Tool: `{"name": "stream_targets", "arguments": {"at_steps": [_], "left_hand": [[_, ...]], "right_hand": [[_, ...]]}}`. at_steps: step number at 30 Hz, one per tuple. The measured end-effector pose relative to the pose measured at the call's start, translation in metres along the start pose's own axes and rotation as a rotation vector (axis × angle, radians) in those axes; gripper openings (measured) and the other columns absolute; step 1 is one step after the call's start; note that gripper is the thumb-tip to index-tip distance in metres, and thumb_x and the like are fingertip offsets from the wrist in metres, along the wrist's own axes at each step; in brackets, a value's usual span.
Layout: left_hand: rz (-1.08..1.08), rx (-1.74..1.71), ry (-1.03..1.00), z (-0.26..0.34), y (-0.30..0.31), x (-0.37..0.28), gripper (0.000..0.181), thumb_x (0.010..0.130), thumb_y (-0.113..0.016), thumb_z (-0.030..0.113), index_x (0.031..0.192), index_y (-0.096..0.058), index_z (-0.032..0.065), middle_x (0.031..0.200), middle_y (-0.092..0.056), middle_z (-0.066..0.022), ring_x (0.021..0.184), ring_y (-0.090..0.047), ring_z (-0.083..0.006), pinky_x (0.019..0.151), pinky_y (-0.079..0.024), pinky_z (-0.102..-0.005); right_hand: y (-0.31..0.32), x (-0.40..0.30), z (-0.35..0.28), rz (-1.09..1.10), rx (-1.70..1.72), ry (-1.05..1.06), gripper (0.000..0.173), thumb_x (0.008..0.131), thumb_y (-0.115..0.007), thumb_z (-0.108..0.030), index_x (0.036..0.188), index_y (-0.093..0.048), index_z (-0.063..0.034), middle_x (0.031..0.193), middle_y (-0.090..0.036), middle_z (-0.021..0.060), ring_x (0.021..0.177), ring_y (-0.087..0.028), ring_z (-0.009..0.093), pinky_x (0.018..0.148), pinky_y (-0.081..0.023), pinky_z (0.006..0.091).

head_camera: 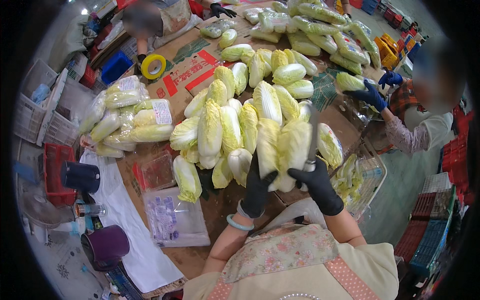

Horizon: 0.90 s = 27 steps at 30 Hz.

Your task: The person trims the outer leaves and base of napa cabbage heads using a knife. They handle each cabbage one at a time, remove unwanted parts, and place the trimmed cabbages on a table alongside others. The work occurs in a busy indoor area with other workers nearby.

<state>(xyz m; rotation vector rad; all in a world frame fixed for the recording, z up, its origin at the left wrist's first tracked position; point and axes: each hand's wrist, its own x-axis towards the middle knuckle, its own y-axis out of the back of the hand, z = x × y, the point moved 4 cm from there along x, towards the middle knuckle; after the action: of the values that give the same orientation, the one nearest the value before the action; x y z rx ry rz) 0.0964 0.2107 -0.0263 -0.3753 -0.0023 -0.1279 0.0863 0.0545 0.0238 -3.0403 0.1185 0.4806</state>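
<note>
My left hand, in a black glove, grips the lower end of a napa cabbage. Beside it, a second napa cabbage is held by my right hand, also black-gloved. A knife is in my right hand too, its blade pointing away from me along the cabbage's right side; both cabbages look blurred. A heap of unwrapped napa cabbages lies just beyond my hands on the cardboard-covered table. Left of my forearm lies a stack of printed clear plastic bags.
Wrapped cabbages are piled at the left, more at the far side. A white basket with trimmed leaves stands right. One co-worker's gloved hand is by yellow tape; another, in blue gloves, holds a cabbage. Mugs line the left edge.
</note>
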Motion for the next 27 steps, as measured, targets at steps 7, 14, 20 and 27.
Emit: {"name": "stream_targets", "arguments": {"at_steps": [7, 14, 20, 27], "left_hand": [[-0.184, -1.114, 0.425, -0.005, 0.003, 0.006, 0.069, 0.086, -0.038, 0.057, 0.133, -0.031, 0.0083, 0.121, -0.047, -0.0215, 0.101, -0.054, -0.0319, 0.084, -0.047, -0.0433], [0.135, -0.375, 0.203, -0.014, 0.025, 0.025, 0.057, 0.085, -0.057, 0.021, 0.132, -0.031, 0.0015, 0.123, -0.045, -0.0135, 0.11, -0.047, -0.0215, 0.094, -0.039, -0.0343], [0.382, 1.16, -0.583, 0.085, 0.011, 0.058, 0.068, 0.077, -0.067, 0.013, 0.133, -0.031, 0.0025, 0.127, -0.04, -0.0156, 0.119, -0.036, -0.0242, 0.101, -0.028, -0.0344], [-0.2, 1.031, -0.213, -0.028, -0.043, 0.058, 0.057, 0.076, -0.064, 0.019, 0.125, -0.042, 0.0013, 0.122, -0.047, -0.0211, 0.112, -0.045, -0.0334, 0.096, -0.035, -0.0391]], "right_hand": [[0.134, -0.02, -0.016, 0.391, -0.267, 0.158, 0.035, 0.07, -0.072, -0.011, 0.1, -0.057, -0.0012, 0.073, -0.061, 0.0028, 0.056, -0.056, 0.01, 0.047, -0.043, 0.0233], [0.219, -0.049, 0.047, 0.787, -0.761, 0.143, 0.047, 0.077, -0.067, -0.023, 0.116, -0.049, -0.0018, 0.094, -0.06, 0.0082, 0.081, -0.057, 0.016, 0.067, -0.048, 0.0301], [0.131, -0.006, 0.074, 0.353, -0.361, 0.242, 0.041, 0.074, -0.07, -0.017, 0.11, -0.054, -0.0032, 0.095, -0.06, 0.0098, 0.087, -0.057, 0.021, 0.078, -0.046, 0.0306], [0.08, 0.006, 0.084, 0.145, -0.726, 0.377, 0.074, 0.062, -0.077, -0.015, 0.126, -0.042, -0.0069, 0.122, -0.048, 0.0167, 0.111, -0.048, 0.032, 0.092, -0.04, 0.0358]]}}
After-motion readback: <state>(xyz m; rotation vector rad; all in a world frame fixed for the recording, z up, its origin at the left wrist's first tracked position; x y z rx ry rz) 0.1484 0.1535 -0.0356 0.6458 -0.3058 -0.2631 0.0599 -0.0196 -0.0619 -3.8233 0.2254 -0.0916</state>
